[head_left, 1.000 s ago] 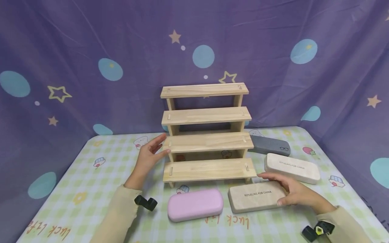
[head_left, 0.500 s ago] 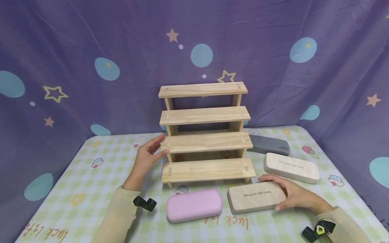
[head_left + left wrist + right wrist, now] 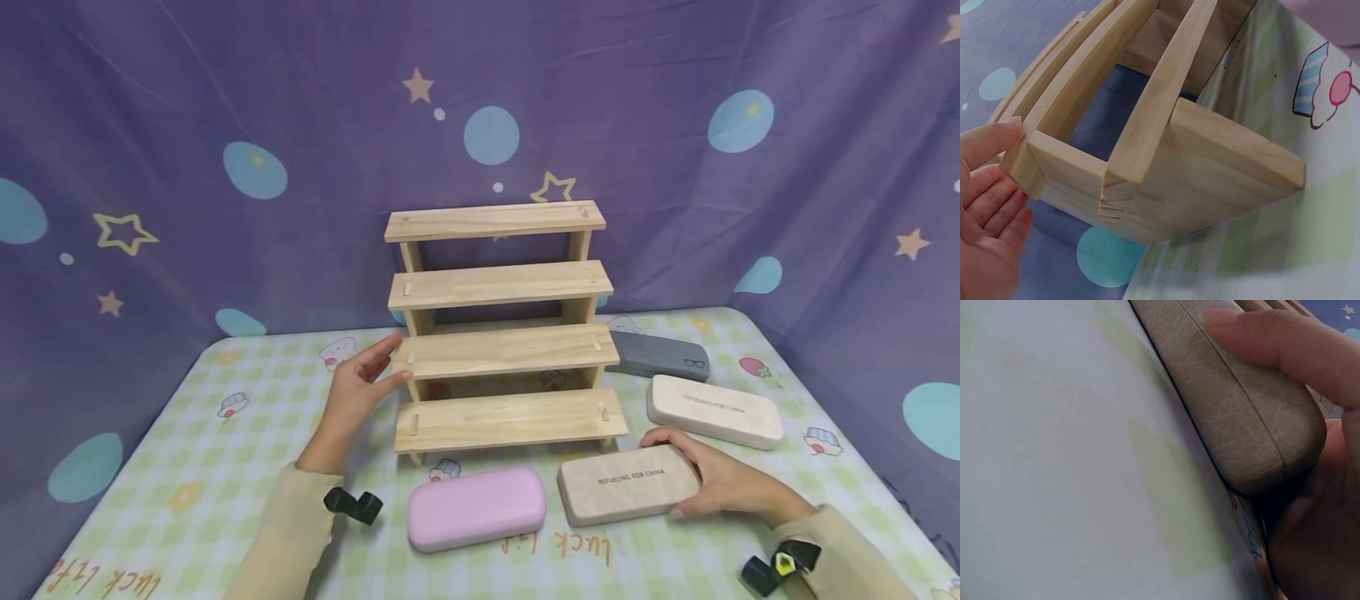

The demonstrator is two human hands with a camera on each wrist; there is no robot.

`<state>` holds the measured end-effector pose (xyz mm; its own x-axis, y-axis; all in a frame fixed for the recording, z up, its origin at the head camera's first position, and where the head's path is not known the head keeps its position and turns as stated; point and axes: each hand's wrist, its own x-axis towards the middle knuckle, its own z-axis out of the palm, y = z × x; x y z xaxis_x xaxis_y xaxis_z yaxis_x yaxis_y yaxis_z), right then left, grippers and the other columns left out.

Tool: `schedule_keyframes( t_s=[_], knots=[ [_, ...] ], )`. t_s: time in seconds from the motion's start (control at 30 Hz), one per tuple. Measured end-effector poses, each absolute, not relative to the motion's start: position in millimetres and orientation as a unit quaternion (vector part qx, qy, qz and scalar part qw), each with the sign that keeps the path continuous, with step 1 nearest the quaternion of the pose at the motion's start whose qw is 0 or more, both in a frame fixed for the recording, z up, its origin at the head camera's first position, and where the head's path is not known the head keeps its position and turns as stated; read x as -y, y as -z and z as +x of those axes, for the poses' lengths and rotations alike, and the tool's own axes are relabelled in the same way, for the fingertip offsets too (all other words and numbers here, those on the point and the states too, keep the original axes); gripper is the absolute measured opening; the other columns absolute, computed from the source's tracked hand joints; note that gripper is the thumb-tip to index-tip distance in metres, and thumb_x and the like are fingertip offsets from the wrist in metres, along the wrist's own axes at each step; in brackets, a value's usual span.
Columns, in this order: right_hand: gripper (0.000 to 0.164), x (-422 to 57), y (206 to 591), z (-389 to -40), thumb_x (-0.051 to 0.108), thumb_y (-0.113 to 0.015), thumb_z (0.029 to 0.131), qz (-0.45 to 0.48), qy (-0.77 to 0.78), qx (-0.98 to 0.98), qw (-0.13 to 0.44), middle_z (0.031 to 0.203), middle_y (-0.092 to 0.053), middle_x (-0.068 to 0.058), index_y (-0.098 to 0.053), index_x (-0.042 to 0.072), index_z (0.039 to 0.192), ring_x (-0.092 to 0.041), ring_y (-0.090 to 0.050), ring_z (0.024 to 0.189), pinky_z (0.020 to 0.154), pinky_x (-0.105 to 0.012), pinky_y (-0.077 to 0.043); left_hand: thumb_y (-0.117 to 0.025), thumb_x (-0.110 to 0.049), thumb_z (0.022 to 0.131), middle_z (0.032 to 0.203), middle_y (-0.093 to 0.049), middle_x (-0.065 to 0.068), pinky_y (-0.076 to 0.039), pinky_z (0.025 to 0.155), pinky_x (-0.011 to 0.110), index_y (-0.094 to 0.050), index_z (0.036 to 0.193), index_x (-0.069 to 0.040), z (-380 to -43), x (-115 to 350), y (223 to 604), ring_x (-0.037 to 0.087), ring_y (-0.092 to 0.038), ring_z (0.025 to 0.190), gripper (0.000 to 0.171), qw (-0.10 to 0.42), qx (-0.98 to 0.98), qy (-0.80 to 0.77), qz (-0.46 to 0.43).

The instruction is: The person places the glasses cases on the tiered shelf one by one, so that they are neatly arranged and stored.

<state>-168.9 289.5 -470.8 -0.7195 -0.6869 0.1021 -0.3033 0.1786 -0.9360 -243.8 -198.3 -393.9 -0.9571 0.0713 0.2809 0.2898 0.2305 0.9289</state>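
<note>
A four-tier wooden display rack [image 3: 510, 350] stands mid-table. My left hand [image 3: 356, 396] holds the left end of its second board from the bottom, thumb [image 3: 1007, 134] at the front edge and fingers behind and below. At the rack's front right lies a beige glasses case [image 3: 630, 485], lettered "REFUELING FOR CHINA". My right hand [image 3: 723, 479] grips its right end, thumb [image 3: 1254, 334] on the near side and fingers round the far side. Left of that case lies a pink glasses case [image 3: 477, 510], close to the rack's lowest tier.
Right of the rack lie a whitish glasses case [image 3: 714, 410] with the same lettering and, farther back, a grey glasses case [image 3: 660, 356] with a glasses mark, partly behind the rack. A checked tablecloth [image 3: 247, 467] covers the table; a purple curtain [image 3: 315, 100] hangs behind.
The head view has shifted slightly, so everything sits a little farther left. My right thumb and fingers have settled closer round the beige case's end. The left hand stays at the rack.
</note>
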Motion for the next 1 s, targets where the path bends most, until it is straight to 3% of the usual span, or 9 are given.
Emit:
schedule_keyframes(
  t_s=[0.43,1.0],
  knots=[
    [0.080,-292.7,470.0,-171.5,0.006,-0.080,0.069,-0.352,0.511,-0.773,0.132,0.126,-0.055,-0.004,-0.042,0.004,0.138,-0.012,-0.058,0.093,0.076,-0.022,-0.048,-0.073,-0.003,0.081,0.137,-0.051,0.013,-0.036,0.107,0.024,-0.050,0.132,0.004,-242.2,199.1,390.8,0.022,-0.045,0.129,0.056,0.086,0.779,0.612,-0.108],
    [0.074,-294.5,469.8,-171.8,0.010,-0.085,0.063,-0.344,0.492,-0.795,0.086,0.119,-0.059,0.000,-0.053,0.009,0.130,-0.009,-0.056,0.089,0.070,-0.022,-0.048,-0.072,-0.004,0.082,0.137,-0.051,0.013,-0.039,0.104,0.019,-0.050,0.133,0.004,-241.8,198.8,392.6,0.022,-0.046,0.128,0.056,0.081,0.776,0.616,-0.108]
  ],
)
